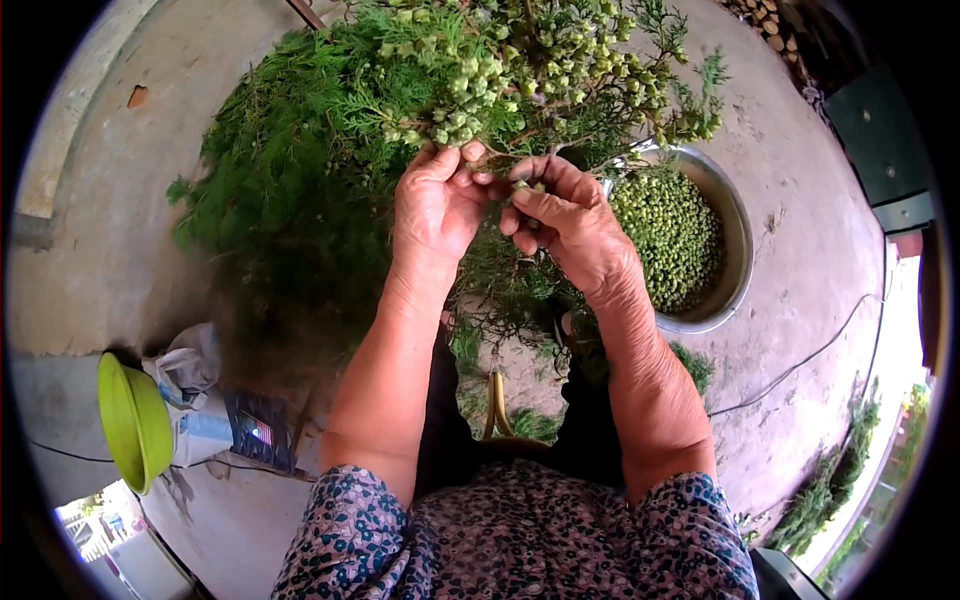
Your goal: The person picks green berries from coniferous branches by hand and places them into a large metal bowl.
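A leafy evergreen branch thick with pale green cones rises in front of me. My left hand is closed on the branch just under a cluster of cones, its fingertips partly hidden. Close beside it, my right hand pinches small green cones between thumb and fingers. Right of that hand stands a round metal basin, holding a heap of loose green cones.
Cut evergreen sprays are piled on the concrete floor at left. A lime-green plastic basin is tipped on its side near a plastic bag. A dark cable crosses the floor at right; stacked firewood lies far right.
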Motion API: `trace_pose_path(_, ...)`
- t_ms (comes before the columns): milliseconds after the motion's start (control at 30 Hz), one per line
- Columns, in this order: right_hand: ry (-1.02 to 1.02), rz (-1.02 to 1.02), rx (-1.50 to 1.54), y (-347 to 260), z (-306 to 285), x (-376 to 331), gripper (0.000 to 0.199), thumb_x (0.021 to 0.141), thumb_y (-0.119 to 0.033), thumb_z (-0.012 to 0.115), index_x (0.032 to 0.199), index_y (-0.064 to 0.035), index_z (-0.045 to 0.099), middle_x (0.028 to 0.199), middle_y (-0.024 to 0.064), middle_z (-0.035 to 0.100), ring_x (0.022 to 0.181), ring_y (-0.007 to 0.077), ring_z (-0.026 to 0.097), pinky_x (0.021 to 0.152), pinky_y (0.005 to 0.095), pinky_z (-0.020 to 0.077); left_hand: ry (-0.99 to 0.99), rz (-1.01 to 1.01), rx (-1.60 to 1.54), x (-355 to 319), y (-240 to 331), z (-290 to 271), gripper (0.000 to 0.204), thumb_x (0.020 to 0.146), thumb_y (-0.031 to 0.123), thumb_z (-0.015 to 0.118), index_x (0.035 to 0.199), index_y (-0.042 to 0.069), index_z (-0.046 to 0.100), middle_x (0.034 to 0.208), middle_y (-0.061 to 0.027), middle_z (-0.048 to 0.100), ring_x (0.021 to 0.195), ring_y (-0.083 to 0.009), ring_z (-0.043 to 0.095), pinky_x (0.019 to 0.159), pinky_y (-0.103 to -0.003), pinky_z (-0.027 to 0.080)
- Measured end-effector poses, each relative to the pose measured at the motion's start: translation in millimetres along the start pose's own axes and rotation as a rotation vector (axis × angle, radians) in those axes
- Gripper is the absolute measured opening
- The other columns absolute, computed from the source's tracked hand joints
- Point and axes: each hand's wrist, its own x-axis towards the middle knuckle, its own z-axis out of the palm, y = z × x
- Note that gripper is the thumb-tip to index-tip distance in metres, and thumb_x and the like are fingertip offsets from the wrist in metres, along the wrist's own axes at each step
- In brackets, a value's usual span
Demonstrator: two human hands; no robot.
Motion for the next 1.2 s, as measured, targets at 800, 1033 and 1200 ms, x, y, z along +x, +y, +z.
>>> trace_pose_path(800,0.513,-0.462,-0.503,-10,-17,22,0.014,0.080,-0.013,0.062,0.079,0.0014,0.062,0.054,0.0042,0.055,0.044,0.0098,0.048,0.043,0.0234,0.0382,-0.030,0.059,0.023,-1,0,2,0.011,0.084,0.008,0.051,0.094,0.004,0.053,0.077,-0.0053,0.054,0.056,-0.0094,0.039,0.062,-0.026,0.036)
trace_pose_path(1033,0.305,-0.191,0.385,-11,-25,7,0.007,0.084,-0.003,0.048,0.089,0.0007,0.050,0.077,0.0104,0.055,0.055,0.0130,0.048,0.043,0.0231,0.0365,0.000,0.020,0.001,-1,-1,3,0.008,0.086,0.009,0.049,0.092,0.005,0.053,0.077,-0.0050,0.053,0.055,-0.0094,0.039,0.061,-0.026,0.037)
trace_pose_path(1200,0.065,-0.198,0.673,-6,-35,6,0.015,0.080,0.004,0.038,0.093,0.0026,0.046,0.084,0.0151,0.053,0.060,0.0171,0.048,0.046,0.0244,0.0364,0.013,0.027,-0.004,-1,-2,3,0.012,0.089,0.008,0.040,0.095,0.004,0.050,0.078,-0.0069,0.048,0.058,-0.0115,0.038,0.061,-0.026,0.037)
